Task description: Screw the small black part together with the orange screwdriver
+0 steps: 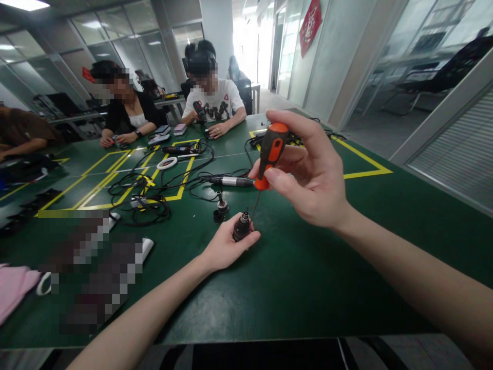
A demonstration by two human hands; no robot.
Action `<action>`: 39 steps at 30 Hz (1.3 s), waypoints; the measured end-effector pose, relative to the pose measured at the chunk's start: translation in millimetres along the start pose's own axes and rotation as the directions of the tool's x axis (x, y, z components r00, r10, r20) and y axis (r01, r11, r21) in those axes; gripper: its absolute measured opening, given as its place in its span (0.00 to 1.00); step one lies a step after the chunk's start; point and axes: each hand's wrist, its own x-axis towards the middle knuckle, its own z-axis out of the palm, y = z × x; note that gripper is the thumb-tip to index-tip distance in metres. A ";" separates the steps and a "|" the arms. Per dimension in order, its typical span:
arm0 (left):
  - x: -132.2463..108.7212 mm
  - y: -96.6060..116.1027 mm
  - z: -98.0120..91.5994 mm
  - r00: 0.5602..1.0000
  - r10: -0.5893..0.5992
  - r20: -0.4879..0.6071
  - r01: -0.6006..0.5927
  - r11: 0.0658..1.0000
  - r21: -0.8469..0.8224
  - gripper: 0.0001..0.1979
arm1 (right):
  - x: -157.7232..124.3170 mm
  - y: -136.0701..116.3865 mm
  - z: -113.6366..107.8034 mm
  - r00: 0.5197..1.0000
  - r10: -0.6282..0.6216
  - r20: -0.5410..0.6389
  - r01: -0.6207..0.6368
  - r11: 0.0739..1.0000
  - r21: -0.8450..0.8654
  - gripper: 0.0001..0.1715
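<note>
My right hand (314,177) grips a screwdriver (271,154) with an orange and black handle, its thin shaft pointing down. The shaft's lower end is at the side of a dark cylindrical metal part (242,227), which looks like a tool head; whether the tip touches it I cannot tell. My left hand (225,245) is closed around that part, with its narrow end facing up, low over the green table. Just beyond the left hand stand a small metal spindle piece (221,203) and a black ring-shaped cap (219,216).
A silver and black pen-shaped tool (231,181) lies behind my hands, among black cables (154,205). Yellow tape (183,187) marks the green table (308,293). A white tape roll (167,163) lies farther back. Several people sit opposite; one person (213,97) holds a power drill (199,110).
</note>
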 end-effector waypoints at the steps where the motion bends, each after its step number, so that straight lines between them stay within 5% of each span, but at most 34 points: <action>1: -0.9 0.8 -0.7 1.000 -0.007 0.010 0.007 1.000 0.010 0.18 | -0.1 -0.5 0.8 1.000 -0.008 -0.003 0.008 1.000 -0.005 0.26; 19: -4.4 2.4 -6.5 1.000 0.007 0.026 -0.008 0.998 0.067 0.20 | 1.1 14.8 1.7 0.996 0.043 -0.080 -0.046 0.999 -0.029 0.24; 30: -2.9 2.6 -10.4 0.995 -0.009 0.096 0.030 0.976 -0.217 0.21 | 0.6 22.6 -1.2 0.992 0.102 -0.073 -0.100 0.995 0.028 0.25; 39: -1.6 -4.5 -11.7 0.994 0.020 0.107 0.006 0.971 -0.238 0.20 | 2.2 26.4 -6.3 0.999 0.027 -0.042 -0.030 0.997 -0.065 0.25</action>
